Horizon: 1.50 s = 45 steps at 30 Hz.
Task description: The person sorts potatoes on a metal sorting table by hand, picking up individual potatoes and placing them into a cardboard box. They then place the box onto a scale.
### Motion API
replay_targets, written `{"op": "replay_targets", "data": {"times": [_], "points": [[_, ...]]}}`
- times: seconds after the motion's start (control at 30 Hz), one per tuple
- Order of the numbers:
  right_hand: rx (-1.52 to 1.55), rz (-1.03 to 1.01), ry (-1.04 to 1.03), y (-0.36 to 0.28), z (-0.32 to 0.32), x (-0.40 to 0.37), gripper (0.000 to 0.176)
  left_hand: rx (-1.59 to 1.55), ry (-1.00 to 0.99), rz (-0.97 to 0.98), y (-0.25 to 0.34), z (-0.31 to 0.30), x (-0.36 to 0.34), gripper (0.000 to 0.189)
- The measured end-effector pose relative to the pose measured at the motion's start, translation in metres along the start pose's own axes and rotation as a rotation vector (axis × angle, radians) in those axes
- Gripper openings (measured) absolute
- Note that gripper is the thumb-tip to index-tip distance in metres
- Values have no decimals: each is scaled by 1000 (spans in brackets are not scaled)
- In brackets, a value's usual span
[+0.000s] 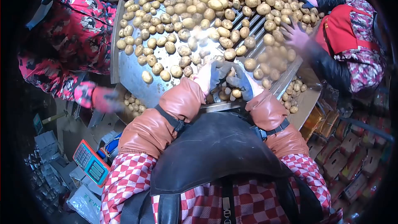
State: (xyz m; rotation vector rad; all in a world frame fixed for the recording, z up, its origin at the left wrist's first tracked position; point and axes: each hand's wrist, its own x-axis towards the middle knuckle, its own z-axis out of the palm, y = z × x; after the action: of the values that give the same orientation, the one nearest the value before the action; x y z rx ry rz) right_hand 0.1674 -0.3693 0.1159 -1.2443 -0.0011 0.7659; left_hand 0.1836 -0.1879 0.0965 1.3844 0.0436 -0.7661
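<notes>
My left hand [214,76], in a pink and dark grey glove, is at the near edge of a metal sorting table [139,72]. Its fingers curl inward over potatoes. Opposite it, my right hand [243,84], gloved the same way, bends its grey fingers toward the left one. Several potatoes [236,93] lie between and under the two hands, partly hidden by them. The fingertips nearly meet, so what each hand touches is only partly visible. Loose potatoes [184,51] surround the hands, and a large heap [215,4] covers the far side.
At the left, a person in red camouflage has one blurred hand [107,99] beside the table. On the right, a co-worker's gloved hand [295,35] reaches over the potatoes. Boxes of potatoes [293,93] stand below the edge. A scale display [91,162] is at lower left.
</notes>
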Motion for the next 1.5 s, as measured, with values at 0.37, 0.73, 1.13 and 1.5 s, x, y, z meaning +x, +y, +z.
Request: {"op": "replay_targets", "data": {"times": [0.37, 0.73, 1.13, 1.5], "points": [[84, 5, 39, -8, 0, -20, 67, 195, 223, 67, -7, 16, 10, 41], [-1159, -525, 271, 7, 43, 28, 63, -912, -86, 309, -36, -3, 5, 58], [-1092, -837, -547, 12, 131, 38, 55, -486, 844, 292, -85, -35, -140, 47], [-1531, -678, 45, 49, -13, 20, 43, -131, 1158, 173, -222, -180, -273, 42]]}}
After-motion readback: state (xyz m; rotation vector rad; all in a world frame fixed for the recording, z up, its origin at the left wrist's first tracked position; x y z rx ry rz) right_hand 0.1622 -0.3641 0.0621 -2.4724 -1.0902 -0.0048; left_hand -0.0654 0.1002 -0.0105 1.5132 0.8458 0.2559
